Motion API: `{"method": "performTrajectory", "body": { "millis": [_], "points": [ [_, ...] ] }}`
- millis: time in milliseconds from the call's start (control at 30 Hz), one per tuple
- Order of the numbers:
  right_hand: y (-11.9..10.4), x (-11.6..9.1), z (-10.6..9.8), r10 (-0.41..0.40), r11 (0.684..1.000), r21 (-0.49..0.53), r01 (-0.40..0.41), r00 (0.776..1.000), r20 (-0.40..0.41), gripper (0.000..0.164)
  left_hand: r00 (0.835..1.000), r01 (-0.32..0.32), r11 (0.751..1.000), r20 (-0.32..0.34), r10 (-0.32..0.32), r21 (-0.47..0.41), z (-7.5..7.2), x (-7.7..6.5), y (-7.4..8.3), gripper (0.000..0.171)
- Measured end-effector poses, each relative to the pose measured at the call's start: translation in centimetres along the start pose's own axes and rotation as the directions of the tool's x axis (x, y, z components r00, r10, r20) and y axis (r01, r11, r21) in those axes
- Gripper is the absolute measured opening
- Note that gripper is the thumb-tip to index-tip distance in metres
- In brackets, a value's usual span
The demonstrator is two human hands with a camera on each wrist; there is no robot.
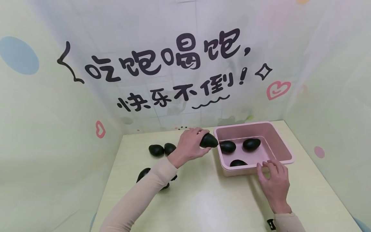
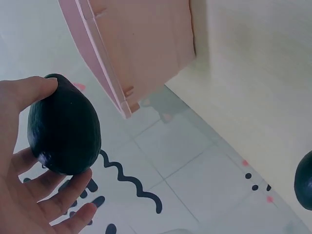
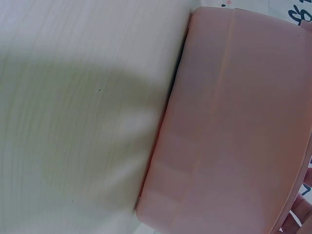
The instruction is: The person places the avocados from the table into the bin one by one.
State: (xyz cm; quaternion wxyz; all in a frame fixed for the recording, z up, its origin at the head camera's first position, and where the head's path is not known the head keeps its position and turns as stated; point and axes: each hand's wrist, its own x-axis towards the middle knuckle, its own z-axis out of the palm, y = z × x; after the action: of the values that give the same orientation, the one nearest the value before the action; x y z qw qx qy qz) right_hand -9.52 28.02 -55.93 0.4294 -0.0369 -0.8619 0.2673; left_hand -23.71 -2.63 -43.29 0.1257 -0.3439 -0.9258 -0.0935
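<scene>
My left hand (image 1: 189, 144) holds a dark green avocado (image 1: 208, 140) just outside the left rim of a pink plastic bin (image 1: 227, 172). In the left wrist view, thumb and fingers wrap the avocado (image 2: 66, 126) from opposite sides, with the bin's wall (image 2: 146, 44) beyond it. Inside the bin lie an avocado (image 1: 228, 147) by the left wall, another avocado (image 1: 251, 144) near the middle, and a third avocado (image 1: 238, 163) partly hidden behind the front wall. My right hand (image 1: 273, 183) grips the bin's front rim, fingertips over the edge; its fingers (image 3: 302, 207) show at the rim in the right wrist view.
On the pale wooden table (image 1: 191, 206), two avocados sit together at the back left, one avocado (image 1: 156, 150) fully visible. Several more, including an avocado (image 1: 142, 174), are partly covered by my left forearm. A printed backdrop (image 1: 174, 19) encloses the table at the back and sides.
</scene>
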Motion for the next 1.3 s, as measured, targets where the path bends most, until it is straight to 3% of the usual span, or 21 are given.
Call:
{"method": "performTrajectory", "body": {
  "millis": [233, 500, 967, 1300],
  "points": [
    [-0.1, 0.1, 0.2, -0.015, 1.000, 0.019, 0.015, 0.999, -0.035, 0.024, 0.998, -0.050, 0.999, 0.025, 0.050, 0.018, -0.1, 0.8, 1.2, 0.061],
    [0.2, -0.1, 0.3, -0.029, 0.999, 0.016, 0.030, 0.999, -0.038, 0.023, 0.982, -0.152, 0.984, 0.123, 0.140, 0.092, -0.1, 1.4, 2.3, 0.062],
    [0.8, -0.2, 0.1, -0.025, 1.000, -0.005, 0.025, 1.000, -0.011, 0.027, 0.961, -0.244, 0.961, 0.165, 0.222, 0.129, 0.8, 3.6, 4.7, 0.063],
    [0.6, -0.1, 0.1, -0.032, 0.999, 0.010, 0.033, 0.999, -0.037, 0.023, 0.945, -0.310, 0.943, 0.149, 0.291, 0.125, 0.6, 4.9, 6.1, 0.059]
  ]
}}
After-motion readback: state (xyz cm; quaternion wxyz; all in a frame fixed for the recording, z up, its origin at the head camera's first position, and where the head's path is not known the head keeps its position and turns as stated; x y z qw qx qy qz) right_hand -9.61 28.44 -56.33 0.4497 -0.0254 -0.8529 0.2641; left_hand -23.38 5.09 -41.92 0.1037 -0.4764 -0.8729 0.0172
